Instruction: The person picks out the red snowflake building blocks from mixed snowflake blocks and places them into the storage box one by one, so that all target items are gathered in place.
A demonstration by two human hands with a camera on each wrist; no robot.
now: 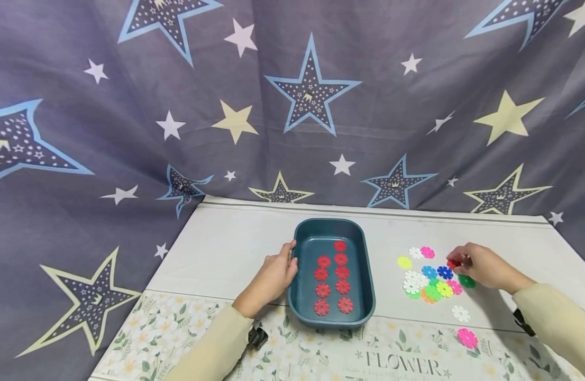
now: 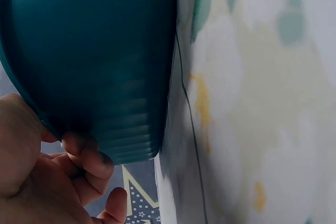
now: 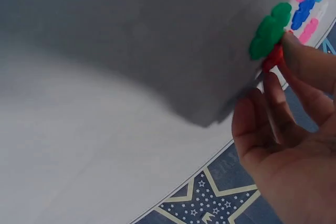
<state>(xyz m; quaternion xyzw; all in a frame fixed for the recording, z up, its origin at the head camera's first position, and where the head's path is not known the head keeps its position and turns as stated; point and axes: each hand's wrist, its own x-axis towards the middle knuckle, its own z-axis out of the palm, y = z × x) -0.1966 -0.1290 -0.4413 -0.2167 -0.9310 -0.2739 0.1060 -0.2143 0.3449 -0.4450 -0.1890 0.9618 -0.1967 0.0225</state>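
Observation:
A teal rectangular tray (image 1: 308, 250) stands on the table, with red snowflake-shaped plastic discs (image 1: 322, 290) laid in two columns on its floor. At the tray's left side, my left hand (image 1: 273, 275) grips the rim; in the left wrist view its fingers (image 2: 86, 156) curl against the outer wall (image 2: 94, 51). My right hand (image 1: 485, 266) is over the right of the table, pinching a red disc (image 3: 273, 59) between thumb and fingertips. A green disc (image 3: 270, 31) lies right beside it. Part of the pinched disc is hidden by the fingers.
Right of the tray lies a loose pile of mixed-colour discs (image 1: 432, 289), some overlapping. Nearer the front are a white disc (image 1: 460, 313) and a pink disc (image 1: 467, 338). A star-patterned curtain (image 1: 311, 95) hangs behind the table's back edge and along the left.

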